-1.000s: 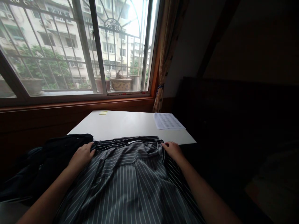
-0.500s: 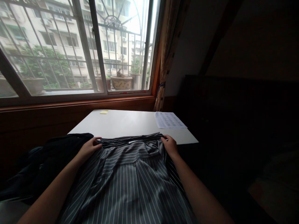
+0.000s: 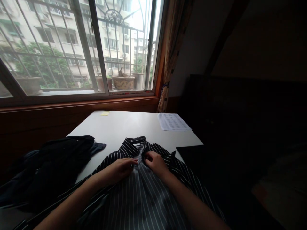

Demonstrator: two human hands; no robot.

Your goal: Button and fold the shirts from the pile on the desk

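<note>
A dark shirt with white stripes (image 3: pixel 144 198) lies spread over the near part of the white table, its collar (image 3: pixel 129 145) pointing away from me. The front is parted at the neck, and the lighter inside of the back shows. My left hand (image 3: pixel 123 167) is closed at the left front edge just below the collar, fingers gripping the cloth. My right hand (image 3: pixel 155 162) pinches the right front edge beside the collar, a short gap from the left hand. A small pale label shows inside the collar.
Dark folded clothing (image 3: pixel 64 156) is heaped at the left of the white table (image 3: pixel 124 123). Printed sheets (image 3: pixel 174 122) lie at the back right, a yellow sticky note (image 3: pixel 105 113) at the back left. Behind stand a barred window and a tied curtain (image 3: pixel 165 92).
Both hands have come inward and closer to me from the collar's outer ends. The collar, stretched flat before, now stands folded with the shirt fronts drawn toward the middle.
</note>
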